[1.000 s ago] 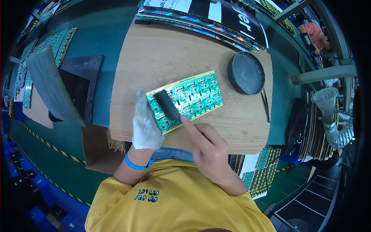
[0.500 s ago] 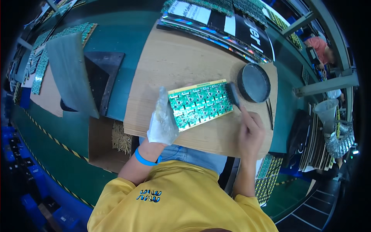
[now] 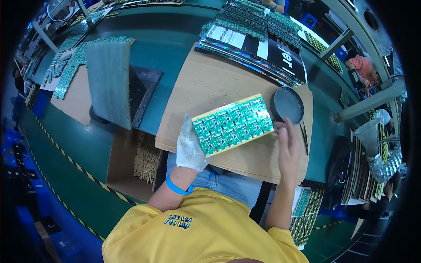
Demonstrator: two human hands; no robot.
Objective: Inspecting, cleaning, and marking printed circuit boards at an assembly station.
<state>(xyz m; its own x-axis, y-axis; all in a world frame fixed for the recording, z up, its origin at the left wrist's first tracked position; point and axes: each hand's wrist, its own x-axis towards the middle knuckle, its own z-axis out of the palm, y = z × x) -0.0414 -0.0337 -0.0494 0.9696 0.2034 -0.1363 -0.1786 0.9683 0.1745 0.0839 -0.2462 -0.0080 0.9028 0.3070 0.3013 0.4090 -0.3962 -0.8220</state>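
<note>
While I am sitting at the brown cardboard-covered worktop, my left hand, in a white glove, is gripping the left end of a flat green rectangular circuit board. The board is lying tilted on the worktop, right in front of me. My bare right hand is resting at the board's right end, with fingers partly curled, just under a round black dish. I cannot tell if it is holding anything. Thin metal tweezers are lying just beside it.
</note>
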